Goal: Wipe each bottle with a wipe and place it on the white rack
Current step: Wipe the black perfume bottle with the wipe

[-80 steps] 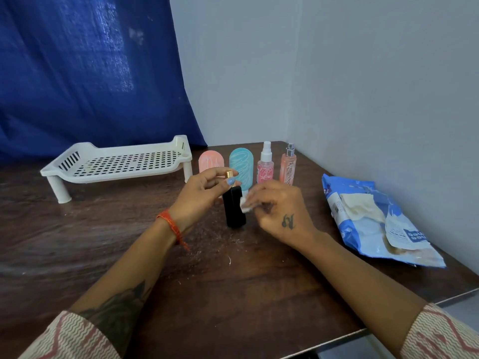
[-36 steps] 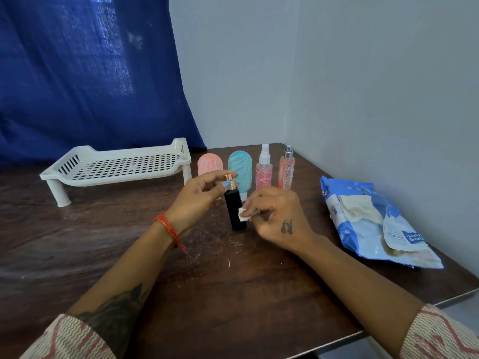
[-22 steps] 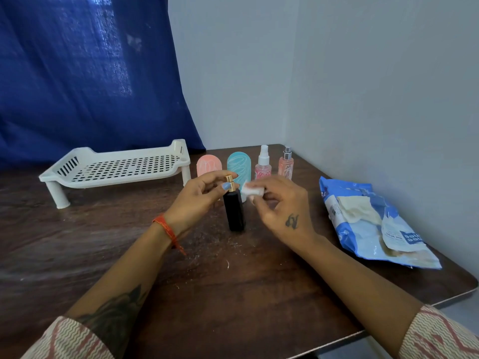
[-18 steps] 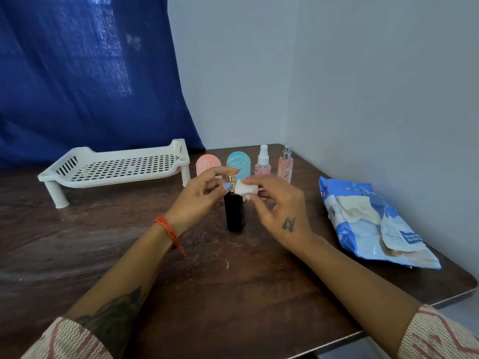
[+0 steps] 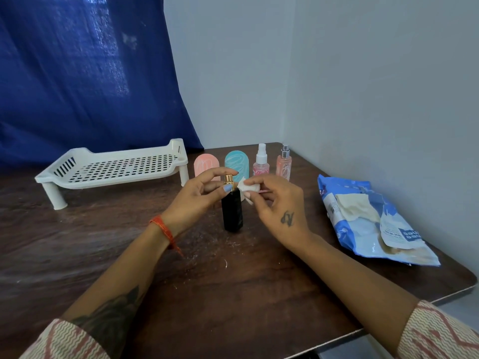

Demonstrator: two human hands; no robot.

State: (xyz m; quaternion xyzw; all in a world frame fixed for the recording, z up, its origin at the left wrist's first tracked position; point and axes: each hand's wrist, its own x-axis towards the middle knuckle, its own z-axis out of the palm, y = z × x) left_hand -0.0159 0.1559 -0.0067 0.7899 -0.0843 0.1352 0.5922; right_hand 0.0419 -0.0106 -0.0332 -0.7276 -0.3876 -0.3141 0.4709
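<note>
**A:** Head view first, far left: what do you have there?

**B:** You have the white rack [image 5: 114,168] standing on its legs on the dark wooden bench [image 5: 233,294], in front of the blue curtain [image 5: 85,73]. Nothing sits on its perforated deck.

**A:** And moving toward the middle?

**B:** Your left hand [image 5: 197,200], with an orange thread at the wrist, pinches the top of the black bottle [image 5: 232,212]. The thumb and fingertips curl round the gold cap [image 5: 228,178]. The bottle stands upright on the bench, well apart from the rack.

**A:** What is behind it?

**B:** A row of four against the back edge: a pink rounded bottle [image 5: 204,164], a teal rounded bottle [image 5: 236,163], a pink spray bottle with a white nozzle [image 5: 261,161], and a peach spray bottle with a silver nozzle [image 5: 284,163]. Your hands hide their lower parts in places.

**A:** The right hand?

**B:** Your right hand [image 5: 280,206] pinches a small folded white wipe [image 5: 248,189] between thumb and fingers and holds it just beside the bottle's neck, close to the cap. Whether the wipe touches the cap, you cannot tell from this view.

**A:** Far right?

**B:** A blue and white wipes pack [image 5: 368,221] lies flat on the bench near the wall, its flap peeled open.
</note>
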